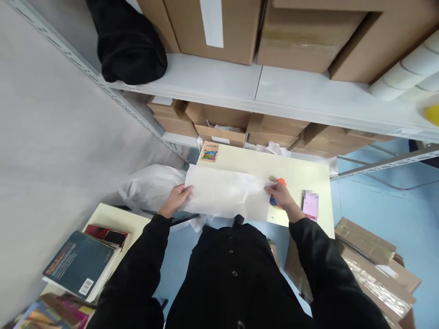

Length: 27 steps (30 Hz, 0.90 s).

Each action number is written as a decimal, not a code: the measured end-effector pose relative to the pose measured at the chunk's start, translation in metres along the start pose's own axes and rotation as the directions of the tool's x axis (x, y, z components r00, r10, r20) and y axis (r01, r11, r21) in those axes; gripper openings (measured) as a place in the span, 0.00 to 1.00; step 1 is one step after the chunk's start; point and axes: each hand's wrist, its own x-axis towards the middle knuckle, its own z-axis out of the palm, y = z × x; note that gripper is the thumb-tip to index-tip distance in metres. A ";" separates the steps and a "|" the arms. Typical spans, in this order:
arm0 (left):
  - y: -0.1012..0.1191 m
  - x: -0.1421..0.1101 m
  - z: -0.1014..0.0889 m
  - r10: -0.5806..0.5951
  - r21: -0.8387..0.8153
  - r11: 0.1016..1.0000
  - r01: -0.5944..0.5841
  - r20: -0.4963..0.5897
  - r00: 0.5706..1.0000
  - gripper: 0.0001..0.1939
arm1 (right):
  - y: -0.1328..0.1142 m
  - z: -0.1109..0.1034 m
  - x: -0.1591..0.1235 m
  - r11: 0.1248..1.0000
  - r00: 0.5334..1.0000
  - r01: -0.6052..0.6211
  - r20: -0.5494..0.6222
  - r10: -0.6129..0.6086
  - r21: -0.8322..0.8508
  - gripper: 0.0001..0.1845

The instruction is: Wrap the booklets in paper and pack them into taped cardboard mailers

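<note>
A thin white sheet (226,189), seemingly paper, is stretched across the front of a pale yellow table (254,160). My left hand (178,197) pinches its left edge between thumb and fingers. At the opposite side, my right hand (279,192) is closed on the sheet's right edge near the upper corner. A red-orange and blue object (281,182) lies beneath and behind my right hand, mostly hidden, so its kind is unclear. To the right of that hand lies a phone (310,204) with a pink screen. A small colourful picture card (210,151) rests at the table's back left corner.
Behind the table, a grey shelf (222,87) holds cardboard boxes (229,27), white rolls (404,73) and a black cloth item (132,45). Books (80,262) are piled at lower left. A white plastic bag (151,185) bulges left of the table; flattened cartons (370,260) lie right.
</note>
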 end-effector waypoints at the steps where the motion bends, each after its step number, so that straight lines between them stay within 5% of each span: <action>1: -0.005 0.005 0.006 -0.011 0.022 1.000 0.011 0.006 1.000 0.14 | 0.007 0.002 0.003 0.998 0.998 -0.012 -0.066 0.007 -0.063 0.14; 5: -0.023 0.028 0.025 -0.013 0.195 0.981 0.013 -0.001 1.000 0.09 | 0.027 0.013 0.012 0.932 0.959 -0.060 -0.281 -0.045 -0.357 0.09; 12: -0.049 0.075 0.050 -0.047 0.375 0.925 0.054 -0.029 0.998 0.08 | 0.041 0.030 0.031 0.784 0.956 -0.184 -0.294 0.002 -0.592 0.12; 22: -0.070 0.109 0.057 -0.044 0.487 0.873 0.034 0.008 0.999 0.06 | 0.063 0.049 0.056 0.789 0.926 -0.255 -0.375 0.033 -0.559 0.18; 27: -0.077 0.107 0.059 -0.011 0.516 0.857 0.022 -0.024 1.000 0.18 | 0.070 0.055 0.052 0.853 0.878 -0.170 -0.469 -0.096 -0.493 0.28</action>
